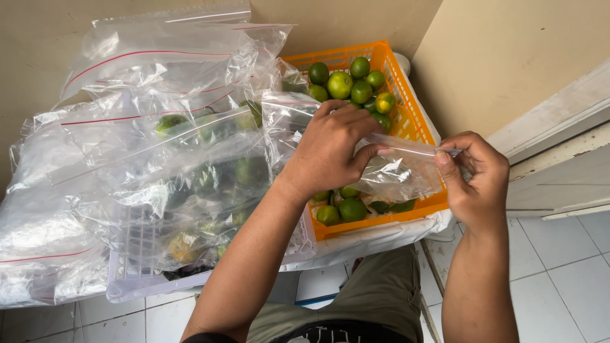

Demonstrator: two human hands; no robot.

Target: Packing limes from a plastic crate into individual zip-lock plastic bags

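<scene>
Pile of clear zip bags point(127, 127) at 9 o'clock, heaped in a pale lilac crate point(136, 279); several bags hold green limes, seen blurred through the plastic. Orange basket point(416, 124) at 1 o'clock, part full of loose green limes point(340, 84), one or two yellowish. Small clear bag point(397, 171) held over the basket, centre-right; contents can't be told. Left hand point(327, 149) at centre, palm down, fingers curled, thumb pinching the bag's top edge. Right hand point(476, 178) at 3 o'clock, thumb and forefinger pinched tight on the same edge's far end. Both forearms reach up from 6 o'clock. White tiled floor point(559, 279) below.
</scene>
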